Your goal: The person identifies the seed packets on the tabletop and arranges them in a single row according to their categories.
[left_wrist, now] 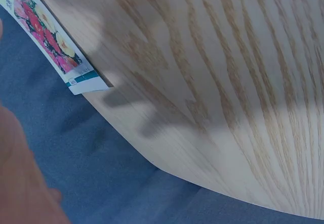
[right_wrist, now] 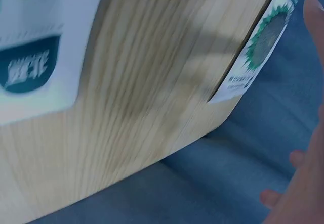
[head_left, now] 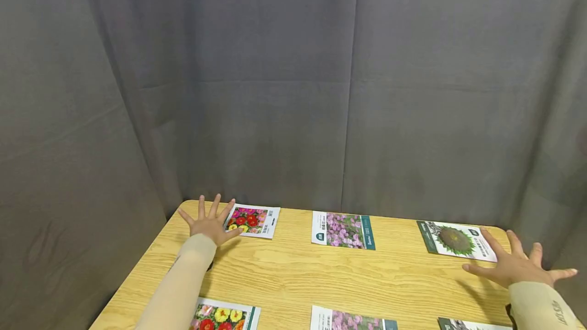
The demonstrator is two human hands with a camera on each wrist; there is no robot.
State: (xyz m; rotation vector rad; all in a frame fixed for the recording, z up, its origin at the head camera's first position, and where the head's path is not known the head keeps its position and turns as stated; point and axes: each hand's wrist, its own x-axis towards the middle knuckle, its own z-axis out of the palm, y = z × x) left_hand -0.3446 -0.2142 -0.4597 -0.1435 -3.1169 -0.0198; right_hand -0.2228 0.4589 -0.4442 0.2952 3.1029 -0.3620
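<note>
My left hand [head_left: 210,224] is held with fingers spread over the table's far left corner, holding nothing. Just right of it lies a packet with red, pink and yellow flowers [head_left: 249,221], partly overlapped by the fingers in the head view. My right hand [head_left: 520,266], fingers also splayed and holding nothing, hovers at the right edge. Beside its thumb and forefinger lies a packet picturing a green-fringed sunflower head [head_left: 456,241]. Between the hands, at the back, rests a packet with purple flowers [head_left: 344,230].
A near row holds another colourful flower packet [head_left: 222,317], a purple flower packet [head_left: 348,320] and a packet at the right [head_left: 468,325], all cut by the frame's bottom. The wooden table [head_left: 284,269] has rounded corners. Grey curtains [head_left: 270,90] hang behind and beside it.
</note>
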